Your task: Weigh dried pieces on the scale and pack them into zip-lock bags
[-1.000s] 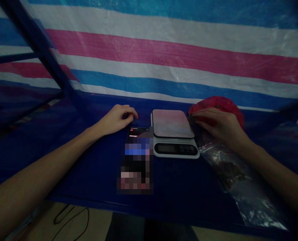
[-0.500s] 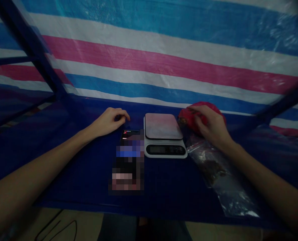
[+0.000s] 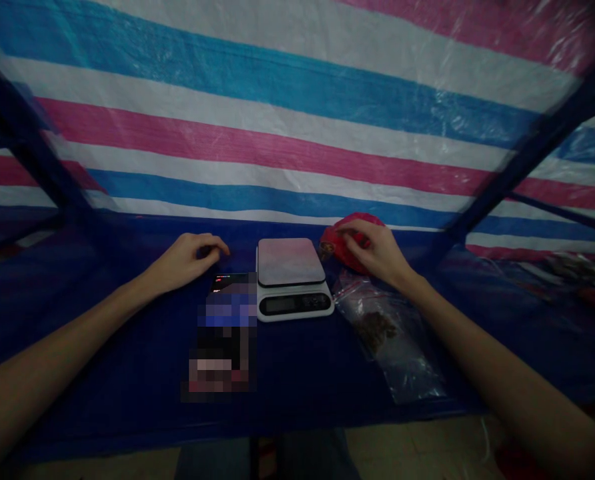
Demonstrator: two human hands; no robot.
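Observation:
My left hand [image 3: 190, 259] rests on the blue tabletop left of the scale, fingers loosely curled, with a gap between thumb and forefinger and nothing visible in them. Over a red bag [image 3: 362, 261] at the back lies my right hand [image 3: 377, 250], its thumb and forefinger bent close together on the bag. Brown matter shows at the bag's left end. Between my hands stands a kitchen scale [image 3: 291, 261], its plate bare and its display dark. A clear zip bag [image 3: 412, 373] with brown dried bits inside lies below my right hand.
A phone [image 3: 222, 283], mostly pixelated, lies left of the scale. Blue frame posts [image 3: 517, 157] rise at both sides, and a striped plastic sheet [image 3: 257, 143] hangs behind the blue table [image 3: 297, 380]. Blurred items lie beyond the right post.
The view has swung right, so everything sits further left in it. On the red bag, my right thumb and forefinger have come closer together. My left hand keeps its curled pose.

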